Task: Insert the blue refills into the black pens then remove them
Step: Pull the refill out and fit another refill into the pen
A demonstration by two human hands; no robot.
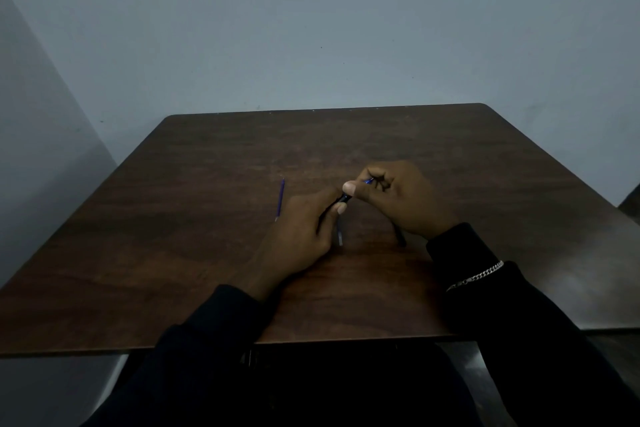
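My left hand grips a black pen above the middle of the brown table. My right hand pinches a blue refill whose end meets the pen's open end; only a short blue piece shows between my fingers. A second blue refill lies loose on the table to the left of my hands. Another black pen lies on the table, partly hidden under my right wrist. A small grey piece rests on the table below my left fingers.
The table's near edge runs just in front of my sleeves. A chain bracelet sits on my right wrist. A plain wall stands behind the table's far edge.
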